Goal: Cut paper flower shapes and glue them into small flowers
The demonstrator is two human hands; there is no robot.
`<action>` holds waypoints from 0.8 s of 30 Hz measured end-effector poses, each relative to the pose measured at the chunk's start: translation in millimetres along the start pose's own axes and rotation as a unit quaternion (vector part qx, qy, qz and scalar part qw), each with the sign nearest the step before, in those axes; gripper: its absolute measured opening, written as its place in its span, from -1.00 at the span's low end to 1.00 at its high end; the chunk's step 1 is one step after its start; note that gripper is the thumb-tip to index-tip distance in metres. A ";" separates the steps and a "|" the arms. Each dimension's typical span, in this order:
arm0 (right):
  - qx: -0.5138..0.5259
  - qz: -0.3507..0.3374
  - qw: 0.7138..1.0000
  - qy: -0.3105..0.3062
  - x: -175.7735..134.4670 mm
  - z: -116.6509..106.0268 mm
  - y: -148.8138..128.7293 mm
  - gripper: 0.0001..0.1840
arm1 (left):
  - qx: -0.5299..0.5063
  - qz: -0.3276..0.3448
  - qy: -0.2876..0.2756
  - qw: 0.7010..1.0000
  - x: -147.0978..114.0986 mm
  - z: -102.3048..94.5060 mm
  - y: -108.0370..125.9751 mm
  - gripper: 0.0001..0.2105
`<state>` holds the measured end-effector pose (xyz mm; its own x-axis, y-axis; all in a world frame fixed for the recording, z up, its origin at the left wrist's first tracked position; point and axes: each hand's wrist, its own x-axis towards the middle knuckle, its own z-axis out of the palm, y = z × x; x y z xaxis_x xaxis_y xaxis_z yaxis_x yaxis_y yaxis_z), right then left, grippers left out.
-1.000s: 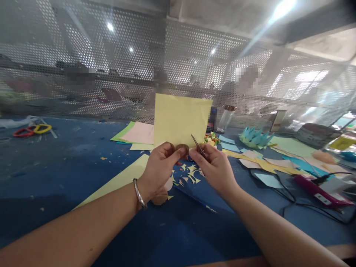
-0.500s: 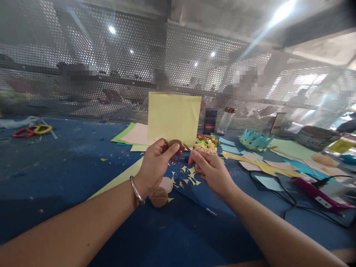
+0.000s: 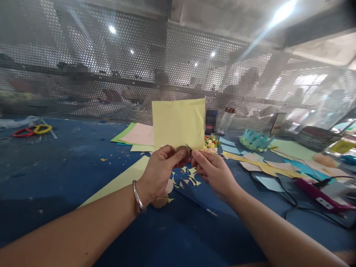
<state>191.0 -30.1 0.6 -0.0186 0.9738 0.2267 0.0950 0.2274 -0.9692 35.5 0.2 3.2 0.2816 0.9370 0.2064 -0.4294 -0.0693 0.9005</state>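
Note:
My left hand (image 3: 164, 167) pinches a yellow sheet of paper (image 3: 179, 124) together with a round brown disc (image 3: 180, 149) laid against its lower edge. The sheet stands upright, facing me. My right hand (image 3: 213, 167) is closed around what look like small scissors (image 3: 188, 147); only a dark pointed blade shows, close to the disc, and the handles are hidden in the fingers. Below the hands lie curved yellow paper scraps (image 3: 191, 178). A second brown disc (image 3: 160, 201) and a pale round piece (image 3: 169, 186) rest on the table, partly behind my left wrist.
Red-and-yellow-handled scissors (image 3: 33, 129) lie at the left. Behind are stacked coloured sheets (image 3: 139, 134), a glass bottle (image 3: 227, 120) and a blue folded-paper piece (image 3: 256, 140). Paper strips (image 3: 261, 167) and a purple power strip (image 3: 321, 196) with cables are at the right.
The yellow sheet and my left hand have shifted slightly right and down, and the sheet has turned a little. The blade now points up more steeply beside the disc.

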 end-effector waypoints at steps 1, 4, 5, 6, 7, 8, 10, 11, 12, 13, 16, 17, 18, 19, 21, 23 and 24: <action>0.002 0.001 1.000 -0.001 -0.3 0.1 -0.6 -0.45 | -0.009 -0.004 0.002 1.000 -0.3 0.7 0.4 -0.77; 0.005 -0.002 1.000 -0.001 -1.0 0.6 -1.3 -0.46 | -0.031 -0.008 0.003 0.999 -1.3 2.4 1.5 -0.79; 0.005 -0.003 1.000 0.000 -1.1 0.8 -1.2 -0.45 | -0.036 -0.010 0.003 0.999 -1.9 2.9 1.7 -0.79; 0.005 -0.005 1.000 0.001 -1.2 0.9 -1.1 -0.45 | -0.041 -0.011 0.004 0.999 -2.6 3.5 1.8 -0.80; 0.004 -0.006 1.000 0.003 -1.3 1.0 -1.0 -0.45 | -0.046 -0.013 0.005 0.999 -3.4 4.1 1.9 -0.80; 0.004 -0.008 1.000 0.003 -1.4 1.0 -1.1 -0.44 | -0.050 -0.014 0.008 0.999 -4.2 4.6 1.9 -0.80; 0.001 -0.011 1.000 0.004 -1.5 0.8 -1.5 -0.44 | -0.056 -0.017 0.012 0.998 -5.4 5.3 1.6 -0.80; -0.001 -0.013 1.000 0.003 -1.6 0.5 -1.7 -0.45 | -0.056 -0.016 0.010 0.998 -5.7 5.4 1.3 -0.80; -0.002 -0.014 1.000 0.002 -1.6 0.1 -2.0 -0.45 | -0.055 -0.015 0.009 0.998 -5.7 5.2 0.9 -0.80; -0.004 -0.014 1.000 0.001 -1.6 -0.4 -2.2 -0.45 | -0.053 -0.013 0.009 0.998 -5.6 4.9 0.5 -0.80; -0.016 -0.017 1.000 0.000 -1.4 -1.9 -2.4 -0.46 | -0.037 0.000 0.011 0.999 -4.0 3.3 -0.3 -0.79; -0.023 -0.018 1.000 -0.001 -1.3 -2.3 -2.4 -0.46 | -0.025 0.005 0.014 1.000 -3.3 2.8 -0.2 -0.78; -0.029 -0.019 0.999 -0.002 -1.1 -2.6 -2.3 -0.46 | -0.012 0.009 0.016 1.000 -2.7 2.2 0.1 -0.77; -0.034 -0.020 0.999 -0.003 -0.9 -2.9 -2.2 -0.46 | 0.003 0.013 0.019 1.000 -2.2 1.7 0.5 -0.76; -0.037 -0.024 0.999 -0.005 -0.5 -3.2 -1.9 -0.46 | 0.027 0.022 0.022 0.999 -1.4 0.6 1.5 -0.76; -0.035 -0.029 0.999 -0.008 -0.2 -3.3 -1.8 -0.47 | 0.040 0.029 0.021 0.999 -1.0 -0.3 2.2 -0.77; -0.034 -0.030 0.999 -0.009 -0.1 -3.4 -1.7 -0.47 | 0.044 0.032 0.017 0.998 -0.8 -0.8 2.4 -0.78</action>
<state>194.1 -30.6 2.5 -0.0442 0.9585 0.2818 0.1603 0.2852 -0.9450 33.7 -0.4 4.9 0.2255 0.9409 0.2528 -0.3687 -0.1578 0.9161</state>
